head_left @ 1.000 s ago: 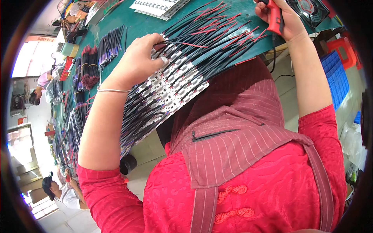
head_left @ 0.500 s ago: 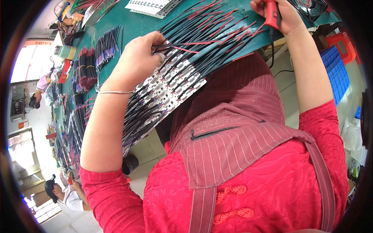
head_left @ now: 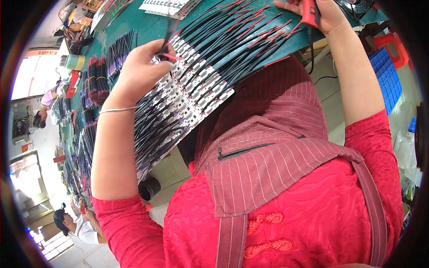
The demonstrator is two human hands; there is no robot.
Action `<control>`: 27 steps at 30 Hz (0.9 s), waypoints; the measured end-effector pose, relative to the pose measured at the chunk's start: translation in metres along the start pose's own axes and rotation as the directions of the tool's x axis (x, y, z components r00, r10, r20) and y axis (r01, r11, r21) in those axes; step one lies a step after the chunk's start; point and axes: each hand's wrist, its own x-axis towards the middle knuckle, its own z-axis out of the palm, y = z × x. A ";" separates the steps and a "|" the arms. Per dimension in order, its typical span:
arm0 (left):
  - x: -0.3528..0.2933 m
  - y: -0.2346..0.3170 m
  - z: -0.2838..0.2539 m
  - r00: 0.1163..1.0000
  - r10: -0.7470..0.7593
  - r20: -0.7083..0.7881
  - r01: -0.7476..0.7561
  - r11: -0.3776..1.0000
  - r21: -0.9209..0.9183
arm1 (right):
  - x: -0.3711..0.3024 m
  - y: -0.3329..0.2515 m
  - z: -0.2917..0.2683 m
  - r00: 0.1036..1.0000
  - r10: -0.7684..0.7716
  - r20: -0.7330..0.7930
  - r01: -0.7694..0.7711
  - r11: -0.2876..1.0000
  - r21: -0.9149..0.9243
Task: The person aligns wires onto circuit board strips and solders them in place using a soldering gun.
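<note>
My left hand (head_left: 146, 67) pinches a few loose black and red wires (head_left: 169, 36) above the upper left of a white circuit-board panel (head_left: 181, 96). Rows of small parts cover the panel, and many black wires with red ends (head_left: 237, 40) fan out from it to the upper right. More dark wires (head_left: 156, 120) spread over its lower left side. At the top right, my right hand (head_left: 330, 18) is wrapped round the red handle of a corded soldering iron (head_left: 308, 14), whose tip is out of view.
Bundles of wires (head_left: 98, 80) lie on the green table (head_left: 147, 27) at the left. Another white panel (head_left: 167, 6) and a black fan (head_left: 355, 8) sit at the far side. Blue crates (head_left: 384, 82) stand right, a dark bin (head_left: 149, 188) below. Two people (head_left: 80, 225) are at the left.
My left hand has moved left along the panel, and the wires in it now point up instead of right. My right hand has shifted slightly, its fingers stretching further left.
</note>
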 end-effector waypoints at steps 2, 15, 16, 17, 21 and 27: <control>-0.015 -0.007 -0.005 0.997 0.071 0.026 -0.051 0.890 -0.453 | -0.001 -0.001 -0.001 1.000 0.008 0.003 -0.008 1.000 0.001; -0.090 -0.056 -0.013 0.970 0.234 -0.067 -0.231 0.972 0.050 | -0.004 -0.002 -0.008 1.000 0.005 -0.004 -0.005 1.000 -0.005; -0.093 -0.056 -0.013 0.971 0.226 -0.073 -0.221 0.973 0.070 | -0.004 -0.002 -0.009 1.000 0.006 0.000 -0.006 1.000 -0.005; -0.093 -0.058 -0.014 0.970 0.237 -0.052 -0.232 0.970 0.074 | -0.004 -0.002 -0.010 1.000 -0.001 -0.010 0.001 1.000 -0.013; -0.096 -0.060 -0.022 0.976 0.218 0.009 -0.217 0.975 -0.037 | -0.004 0.002 -0.009 0.999 -0.032 -0.023 0.032 0.999 -0.010; -0.127 -0.039 -0.060 0.993 0.053 0.106 -0.034 0.984 -0.172 | -0.002 0.002 -0.019 0.999 -0.032 -0.008 0.032 0.999 -0.033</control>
